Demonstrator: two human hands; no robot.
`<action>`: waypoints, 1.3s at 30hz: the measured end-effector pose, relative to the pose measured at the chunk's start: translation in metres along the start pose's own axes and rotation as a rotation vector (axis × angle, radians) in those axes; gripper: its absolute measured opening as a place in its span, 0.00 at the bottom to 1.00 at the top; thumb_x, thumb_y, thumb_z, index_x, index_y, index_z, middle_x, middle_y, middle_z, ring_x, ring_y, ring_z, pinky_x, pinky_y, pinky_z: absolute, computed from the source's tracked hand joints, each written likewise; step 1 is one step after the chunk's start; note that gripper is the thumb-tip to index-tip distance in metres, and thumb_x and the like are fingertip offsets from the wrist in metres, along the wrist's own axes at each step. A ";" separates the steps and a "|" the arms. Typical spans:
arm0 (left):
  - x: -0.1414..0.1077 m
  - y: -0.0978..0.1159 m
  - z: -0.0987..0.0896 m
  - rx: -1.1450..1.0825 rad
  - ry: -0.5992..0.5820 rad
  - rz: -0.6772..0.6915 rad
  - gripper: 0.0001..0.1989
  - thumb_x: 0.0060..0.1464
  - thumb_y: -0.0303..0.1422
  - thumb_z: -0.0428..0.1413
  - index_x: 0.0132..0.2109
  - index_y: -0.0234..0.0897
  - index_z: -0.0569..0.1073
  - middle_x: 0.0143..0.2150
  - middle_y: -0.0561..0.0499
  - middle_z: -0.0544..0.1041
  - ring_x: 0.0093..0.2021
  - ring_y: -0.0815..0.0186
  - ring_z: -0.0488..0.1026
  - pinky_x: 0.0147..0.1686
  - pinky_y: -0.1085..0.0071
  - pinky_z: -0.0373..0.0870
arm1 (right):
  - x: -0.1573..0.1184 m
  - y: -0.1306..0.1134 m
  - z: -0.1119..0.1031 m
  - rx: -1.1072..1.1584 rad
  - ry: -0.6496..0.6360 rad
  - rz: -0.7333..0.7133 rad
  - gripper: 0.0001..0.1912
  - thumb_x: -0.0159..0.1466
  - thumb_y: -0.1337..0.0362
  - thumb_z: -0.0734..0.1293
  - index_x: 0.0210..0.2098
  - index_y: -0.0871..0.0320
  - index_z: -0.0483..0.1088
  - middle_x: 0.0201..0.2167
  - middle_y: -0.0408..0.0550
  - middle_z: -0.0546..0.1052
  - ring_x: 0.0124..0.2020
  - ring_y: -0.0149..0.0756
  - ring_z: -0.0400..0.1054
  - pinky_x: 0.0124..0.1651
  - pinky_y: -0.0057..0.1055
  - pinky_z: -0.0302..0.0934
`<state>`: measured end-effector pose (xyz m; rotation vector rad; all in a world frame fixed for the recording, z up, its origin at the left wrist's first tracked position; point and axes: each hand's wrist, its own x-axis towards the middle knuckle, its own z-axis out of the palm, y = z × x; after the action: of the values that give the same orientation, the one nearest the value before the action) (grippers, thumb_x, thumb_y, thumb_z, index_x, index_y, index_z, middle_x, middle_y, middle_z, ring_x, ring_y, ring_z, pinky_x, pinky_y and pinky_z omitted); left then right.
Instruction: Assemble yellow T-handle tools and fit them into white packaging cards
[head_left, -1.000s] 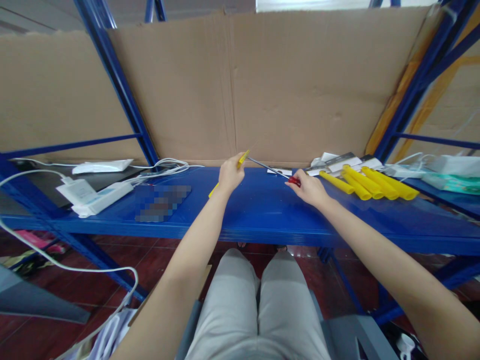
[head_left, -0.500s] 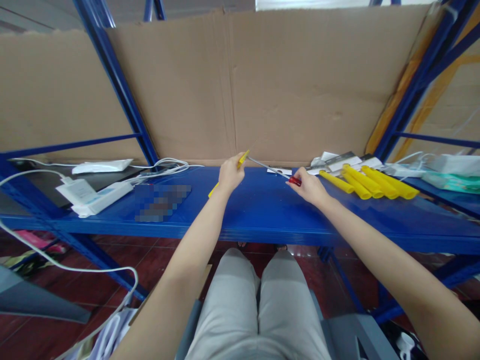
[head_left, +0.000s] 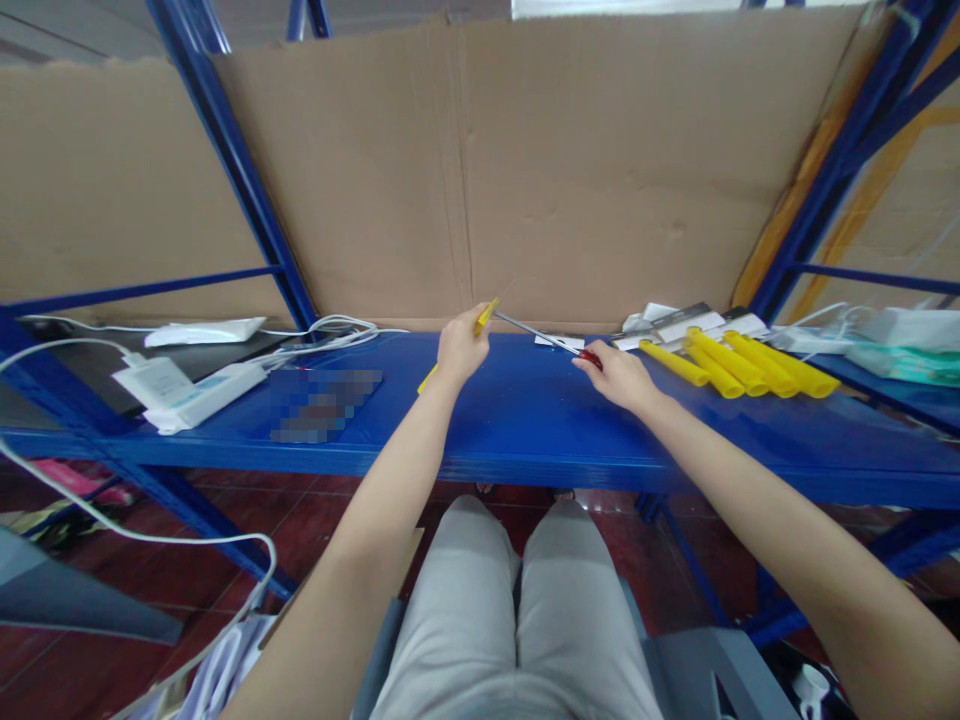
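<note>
My left hand is closed around a slim yellow-handled tool. One end of the handle shows above my fingers and the other below my wrist; a thin, faint strip extends from its top. A screwdriver with a red handle and long metal shaft is in my right hand, fingers wrapped around the handle. Its shaft points left, with the tip at or very near the yellow handle's upper end. Several yellow handles lie side by side to the right of my right hand, flat grey and white pieces behind them.
A blue metal shelf spans the front, backed by a cardboard sheet. On the left lie a white power strip, coiled cables and a blurred-out dark object. Plastic packs sit far right. Blue posts flank the space.
My right hand has turned slightly on the screwdriver handle, covering more of the red. The left hand and yellow-handled tool have stayed practically still.
</note>
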<state>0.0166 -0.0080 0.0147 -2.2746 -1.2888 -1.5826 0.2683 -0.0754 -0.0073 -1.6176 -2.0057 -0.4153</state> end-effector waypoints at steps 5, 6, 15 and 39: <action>0.000 -0.001 0.001 0.013 0.002 0.022 0.16 0.56 0.27 0.52 0.51 0.35 0.74 0.49 0.43 0.78 0.52 0.57 0.74 0.53 0.61 0.68 | 0.001 0.005 0.005 0.054 0.026 -0.016 0.12 0.62 0.56 0.62 0.40 0.57 0.66 0.33 0.54 0.78 0.33 0.44 0.72 0.32 0.31 0.57; 0.000 -0.001 0.001 0.015 0.004 0.024 0.16 0.56 0.27 0.52 0.51 0.35 0.74 0.48 0.43 0.78 0.51 0.57 0.74 0.53 0.62 0.69 | 0.001 0.006 0.006 0.059 0.032 -0.017 0.11 0.61 0.58 0.62 0.40 0.57 0.65 0.32 0.53 0.78 0.32 0.44 0.72 0.31 0.31 0.57; 0.000 0.001 -0.001 0.021 -0.003 0.036 0.15 0.56 0.27 0.52 0.49 0.35 0.76 0.47 0.43 0.79 0.48 0.56 0.76 0.49 0.63 0.71 | 0.000 0.008 0.007 -0.028 0.074 -0.009 0.11 0.62 0.54 0.61 0.36 0.55 0.66 0.30 0.52 0.78 0.32 0.45 0.72 0.29 0.31 0.54; 0.000 -0.002 0.004 0.036 0.043 0.034 0.18 0.57 0.27 0.50 0.54 0.38 0.71 0.51 0.45 0.77 0.53 0.57 0.73 0.54 0.63 0.68 | -0.001 -0.008 -0.002 -0.088 -0.134 -0.063 0.17 0.68 0.54 0.56 0.41 0.57 0.70 0.34 0.53 0.79 0.37 0.45 0.74 0.33 0.31 0.58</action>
<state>0.0180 -0.0048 0.0117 -2.2163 -1.2515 -1.5758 0.2610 -0.0794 -0.0056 -1.6780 -2.1707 -0.4341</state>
